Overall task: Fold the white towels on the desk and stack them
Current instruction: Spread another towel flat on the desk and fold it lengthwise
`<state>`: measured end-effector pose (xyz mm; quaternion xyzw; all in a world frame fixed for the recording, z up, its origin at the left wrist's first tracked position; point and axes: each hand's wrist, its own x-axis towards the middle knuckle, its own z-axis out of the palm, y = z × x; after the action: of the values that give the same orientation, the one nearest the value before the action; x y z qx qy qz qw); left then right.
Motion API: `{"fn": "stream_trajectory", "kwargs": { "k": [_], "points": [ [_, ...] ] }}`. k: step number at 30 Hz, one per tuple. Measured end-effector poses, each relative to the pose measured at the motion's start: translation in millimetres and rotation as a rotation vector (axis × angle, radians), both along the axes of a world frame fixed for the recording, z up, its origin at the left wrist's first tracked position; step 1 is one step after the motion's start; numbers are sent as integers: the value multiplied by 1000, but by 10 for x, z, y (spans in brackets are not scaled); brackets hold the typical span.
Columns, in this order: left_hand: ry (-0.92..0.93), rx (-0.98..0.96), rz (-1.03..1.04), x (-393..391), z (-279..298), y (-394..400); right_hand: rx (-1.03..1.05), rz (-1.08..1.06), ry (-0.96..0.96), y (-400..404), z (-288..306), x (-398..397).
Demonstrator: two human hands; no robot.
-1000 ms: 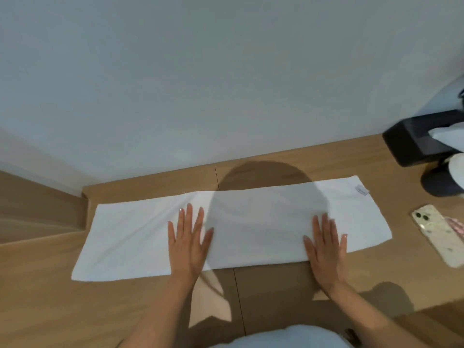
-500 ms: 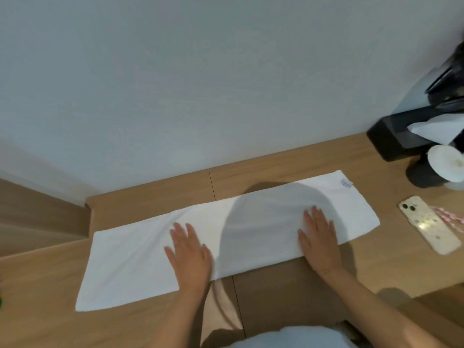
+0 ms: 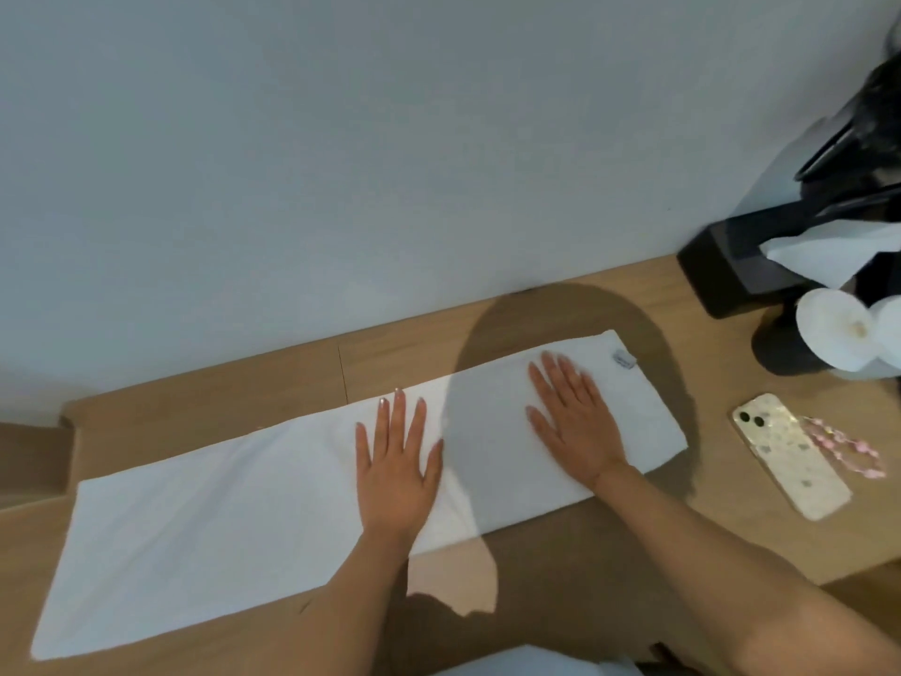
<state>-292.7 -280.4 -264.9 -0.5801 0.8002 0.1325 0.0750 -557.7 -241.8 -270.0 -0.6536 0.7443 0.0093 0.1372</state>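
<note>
White towel (image 3: 234, 529) lies flat, long strip across the wooden desk (image 3: 560, 568). I see left hand (image 3: 397, 473) and right hand (image 3: 575, 422) pressing it, fingers straight and spread, gripping nothing. Right of it: phone (image 3: 790, 456) with pink bead strap (image 3: 846, 448); black tissue box (image 3: 741, 265), a tissue sticking out. Pale wall (image 3: 341, 163) behind.

— What sort of place is this?

— It looks like a room in a home or a hotel: a light wooden desk (image 3: 575, 573) set against a plain pale wall (image 3: 341, 163).

— What else points that way?

— Personal things at the right end: a smartphone (image 3: 790, 456) in a pearly case with a pink bead strap (image 3: 848, 444), a black tissue box (image 3: 746, 265) with a tissue poking out, and a white towel (image 3: 219, 529) spread flat.
</note>
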Motion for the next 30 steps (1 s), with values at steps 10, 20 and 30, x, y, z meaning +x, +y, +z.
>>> {"fn": "stream_trajectory", "kwargs": {
  "k": [10, 20, 30],
  "points": [
    [12, 47, 26, -95, 136, 9, -42, -209, 5, -39, -24, -545],
    [601, 50, 286, 630, 551, -296, -137, 137, -177, -86, 245, 908],
    [66, 211, 203, 2082, 399, -939, -72, 103, -127, 140, 101, 2544]
  ]
}}
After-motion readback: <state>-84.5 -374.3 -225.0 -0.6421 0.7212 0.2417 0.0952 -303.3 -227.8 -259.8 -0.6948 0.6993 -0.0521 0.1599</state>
